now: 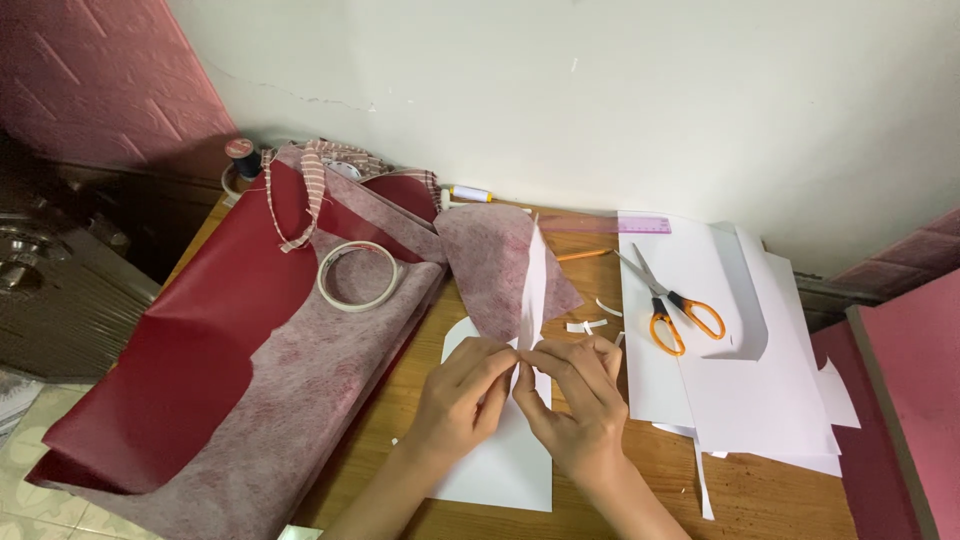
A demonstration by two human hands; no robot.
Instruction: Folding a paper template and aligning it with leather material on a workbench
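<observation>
My left hand (457, 392) and my right hand (577, 395) meet at the middle of the wooden table (760, 495). Both pinch the lower end of a narrow white paper strip (534, 290) that stands up between the fingertips and leans away from me. Under the hands lies a flat white paper sheet (510, 465) with a rounded top corner. Behind the strip a piece of mottled pink-grey fabric (490, 255) spreads over the table.
Orange-handled scissors (668, 303) lie on a stack of white paper sheets (760, 400) at the right, with a pink ruler (642, 225) behind. A tape roll (358, 275) rests on dark red material (190, 350) and pink-grey lining hanging off the left edge. Thread spools (241, 156) stand at the back.
</observation>
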